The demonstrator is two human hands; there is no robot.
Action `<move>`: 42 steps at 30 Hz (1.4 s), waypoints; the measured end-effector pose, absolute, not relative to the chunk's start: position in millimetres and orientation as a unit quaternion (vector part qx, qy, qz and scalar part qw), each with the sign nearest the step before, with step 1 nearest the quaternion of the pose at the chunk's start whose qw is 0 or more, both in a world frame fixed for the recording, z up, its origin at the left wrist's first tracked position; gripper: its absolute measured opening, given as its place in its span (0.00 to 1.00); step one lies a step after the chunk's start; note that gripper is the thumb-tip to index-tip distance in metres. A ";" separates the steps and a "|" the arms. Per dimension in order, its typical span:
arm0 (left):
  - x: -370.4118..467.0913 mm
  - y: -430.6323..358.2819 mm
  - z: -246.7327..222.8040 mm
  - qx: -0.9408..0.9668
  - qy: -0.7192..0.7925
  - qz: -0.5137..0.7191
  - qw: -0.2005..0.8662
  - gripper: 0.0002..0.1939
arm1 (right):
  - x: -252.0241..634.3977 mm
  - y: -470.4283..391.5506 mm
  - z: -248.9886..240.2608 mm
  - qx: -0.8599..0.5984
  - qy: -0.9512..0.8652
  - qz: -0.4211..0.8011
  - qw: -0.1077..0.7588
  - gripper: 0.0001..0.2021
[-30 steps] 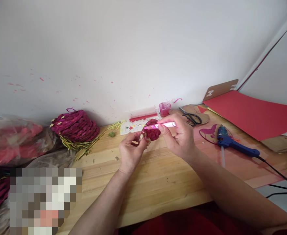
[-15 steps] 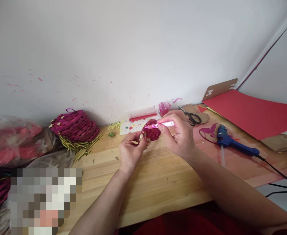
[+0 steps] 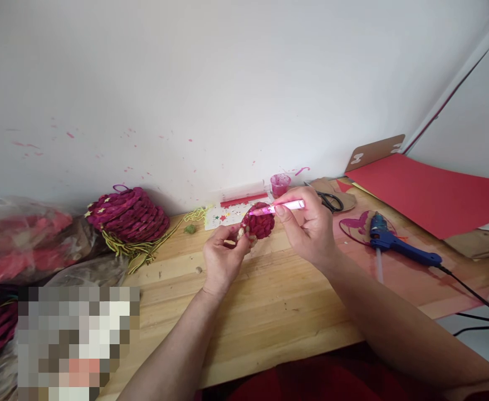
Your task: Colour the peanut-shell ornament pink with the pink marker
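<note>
A magenta pine cone-like piece [image 3: 262, 224] with layered scales and a pale, beige side is pinched in the fingers of my left hand [image 3: 226, 250], a little above the table. My right hand [image 3: 307, 223] grips a white pen-shaped tool [image 3: 288, 207], perhaps a brush or marker, with a pink-stained front end. Its tip is at the upper left part of the magenta piece; whether it touches cannot be made out. Behind them a clear cup [image 3: 280, 185] with pink colour inside stands by the wall. Under it lies a white sheet with small coloured stars [image 3: 217, 217].
A large magenta cone with yellow fringe [image 3: 130, 216] stands left, beside plastic bags [image 3: 31, 239]. A small green ball [image 3: 190, 229] lies on the wooden table [image 3: 244, 323]. Black scissors [image 3: 331, 201], a blue glue gun [image 3: 407, 250] with its cord, and red card [image 3: 428, 192] are on the right.
My right hand has shifted slightly right and down with the white tool, its tip still at the magenta piece. My left hand has hardly moved.
</note>
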State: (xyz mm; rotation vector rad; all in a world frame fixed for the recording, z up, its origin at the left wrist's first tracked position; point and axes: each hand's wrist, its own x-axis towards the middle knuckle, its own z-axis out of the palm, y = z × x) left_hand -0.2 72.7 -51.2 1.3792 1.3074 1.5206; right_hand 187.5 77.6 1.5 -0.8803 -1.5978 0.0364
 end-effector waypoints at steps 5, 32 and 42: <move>-2.2 74.6 -55.7 0.544 0.498 0.592 0.326 0.13 | 188.6 79.5 -0.4 -0.399 -0.677 0.049 0.616 0.03; -1.4 74.2 -53.3 0.546 0.493 0.584 0.343 0.12 | 190.2 82.7 -1.8 -0.375 -0.675 0.081 0.629 0.03; 3.6 69.8 -34.8 0.500 0.478 0.585 0.423 0.16 | 189.0 86.7 -6.8 -0.390 -0.660 0.108 0.633 0.07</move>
